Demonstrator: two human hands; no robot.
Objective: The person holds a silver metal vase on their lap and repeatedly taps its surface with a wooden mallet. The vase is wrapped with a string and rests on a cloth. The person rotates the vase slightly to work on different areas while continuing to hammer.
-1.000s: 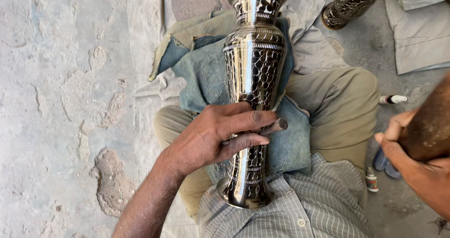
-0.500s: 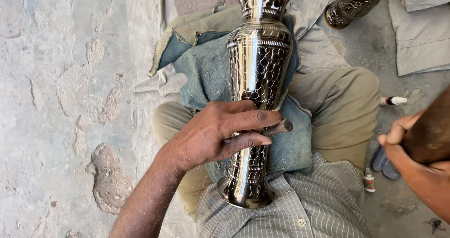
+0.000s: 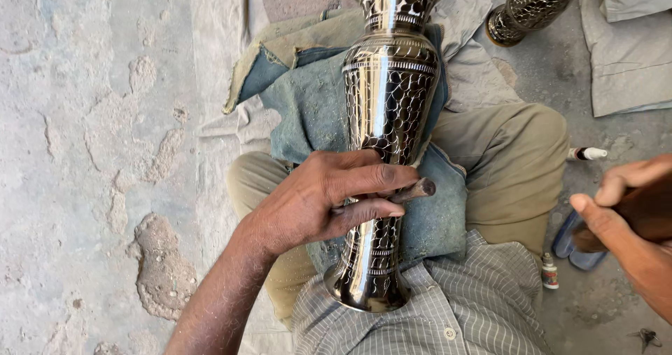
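Vase: a tall polished metal vase (image 3: 386, 117) with a dark crackle pattern lies lengthwise along the seated person's lap; its foot rests against the striped shirt (image 3: 455, 313), its mouth points away toward the top of the view

Padding: a worn blue denim cloth (image 3: 308, 110) is spread under the vase over the olive trousers (image 3: 504, 166)

Left hand: the left hand (image 3: 318, 197) lies across the narrow waist of the vase; its fingers are pressed together around a short dark chisel (image 3: 413, 190), whose blunt end sticks out past the fingertips on the right side of the vase

Right hand: the right hand (image 3: 619, 204) is at the right edge, well apart from the vase; fingers curled tight round a brown wooden handle (image 3: 647, 211), only partly in view

Floor: rough, pitted concrete floor (image 3: 91, 152) to the left; a second patterned vase (image 3: 535, 5) lies at the top right; a small bottle (image 3: 550, 271) stands near the knee; a white-tipped marker (image 3: 586, 153) lies just beside the trousers
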